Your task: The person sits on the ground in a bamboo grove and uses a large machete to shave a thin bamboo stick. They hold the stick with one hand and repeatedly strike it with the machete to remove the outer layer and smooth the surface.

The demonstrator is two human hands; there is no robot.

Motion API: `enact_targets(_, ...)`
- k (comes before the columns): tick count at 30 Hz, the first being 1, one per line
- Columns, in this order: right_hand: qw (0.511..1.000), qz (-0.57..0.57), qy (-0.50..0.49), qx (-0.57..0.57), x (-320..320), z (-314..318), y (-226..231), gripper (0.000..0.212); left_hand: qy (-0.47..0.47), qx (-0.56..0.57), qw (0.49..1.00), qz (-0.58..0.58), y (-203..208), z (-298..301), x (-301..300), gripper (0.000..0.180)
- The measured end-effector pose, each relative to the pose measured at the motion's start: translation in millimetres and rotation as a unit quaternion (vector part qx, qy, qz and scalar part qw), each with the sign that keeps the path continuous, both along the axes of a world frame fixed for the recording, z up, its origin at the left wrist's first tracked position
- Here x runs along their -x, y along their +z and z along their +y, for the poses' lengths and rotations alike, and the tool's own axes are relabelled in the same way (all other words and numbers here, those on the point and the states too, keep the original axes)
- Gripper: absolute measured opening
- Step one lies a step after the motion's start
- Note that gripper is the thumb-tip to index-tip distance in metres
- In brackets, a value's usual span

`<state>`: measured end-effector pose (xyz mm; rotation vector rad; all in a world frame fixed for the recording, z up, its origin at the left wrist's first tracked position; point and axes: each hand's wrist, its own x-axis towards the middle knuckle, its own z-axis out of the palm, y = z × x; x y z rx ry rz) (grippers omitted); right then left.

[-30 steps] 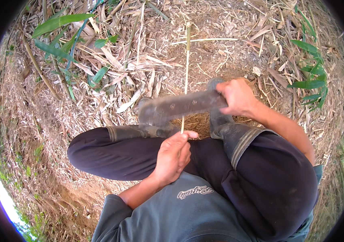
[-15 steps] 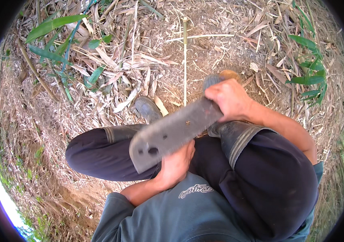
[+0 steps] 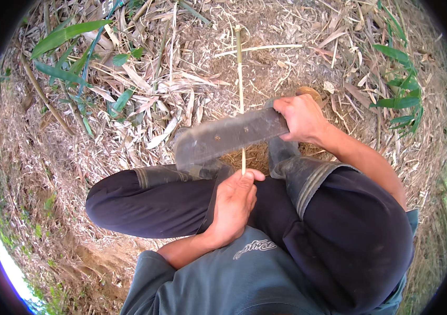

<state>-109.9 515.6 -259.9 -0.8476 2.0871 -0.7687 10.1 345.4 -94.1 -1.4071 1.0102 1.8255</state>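
Observation:
My right hand (image 3: 303, 118) is closed round the grip of a broad-bladed machete (image 3: 229, 137), whose wooden handle end (image 3: 309, 94) shows beyond the knuckles. The grey blade reaches leftward, slightly blurred, and crosses over a thin pale stick (image 3: 241, 84). Below the blade, my left hand (image 3: 234, 205) grips the near end of that stick between thumb and fingers, close to my lap. From there the stick runs straight away from me, with a darker greenish stretch near its far end. Whether the blade touches the stick, I cannot tell.
My legs are bent, with dark boots (image 3: 307, 184) under and beside the blade. Dry leaves and shavings cover the ground (image 3: 145, 100). Another thin strip (image 3: 265, 49) lies crosswise near the stick's far end. Green leaves (image 3: 68, 39) grow at the left, others (image 3: 399, 100) at the right.
The machete's blade has swung away from my body and lies flatter, uncovering my left hand and the stick's near end. My right hand has shifted slightly to the right.

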Motion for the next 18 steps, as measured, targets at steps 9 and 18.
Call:
enact_targets(9, 0.999, 0.001, -0.046, -0.013, 8, -1, -13, 0.037, 0.006, -0.055, 0.998, -0.025, 25, -13, 0, 0.029)
enact_targets(18, 0.996, -0.052, -0.013, -0.07, 7, -5, 1, 0.036, -0.026, -0.107, 0.994, -0.021, 61, -52, -12, 0.033)
